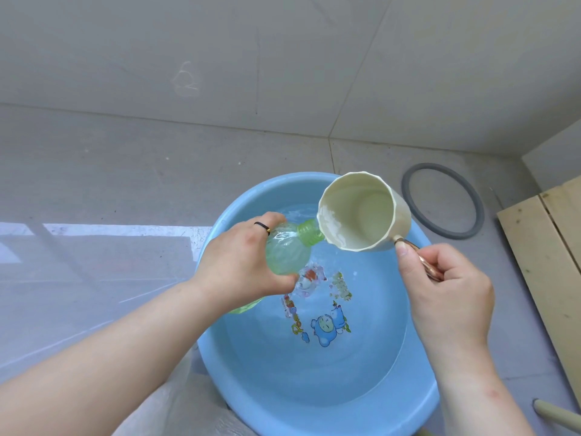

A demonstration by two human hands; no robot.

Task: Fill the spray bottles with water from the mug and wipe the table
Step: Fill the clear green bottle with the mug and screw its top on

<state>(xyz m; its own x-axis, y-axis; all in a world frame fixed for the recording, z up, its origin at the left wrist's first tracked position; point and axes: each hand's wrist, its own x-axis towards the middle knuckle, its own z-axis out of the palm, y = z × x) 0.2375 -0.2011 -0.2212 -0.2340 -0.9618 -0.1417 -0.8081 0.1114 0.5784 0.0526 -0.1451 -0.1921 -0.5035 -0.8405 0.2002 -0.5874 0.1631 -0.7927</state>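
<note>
One green bottle (287, 254), one cream mug (364, 212), one blue basin (418, 401) holding water, one grey ring (440, 166) on floor. Left grip (242, 262) wrapped round bottle, tilted above basin. Right grip (449, 284) closed on mug handle; mug tipped, lip at bottle mouth.

green ribbed bottle (284, 253): tilted, neck touching mug rim | cream mug (361, 212): tipped, water inside, above bottle's mouth

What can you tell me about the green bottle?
The bottle is see-through green plastic, with a ribbed round body and a threaded neck, cap off. The left hand holds it round the body, tilted, over the blue basin. The rim of the tipped mug sits right at its open mouth.
</note>
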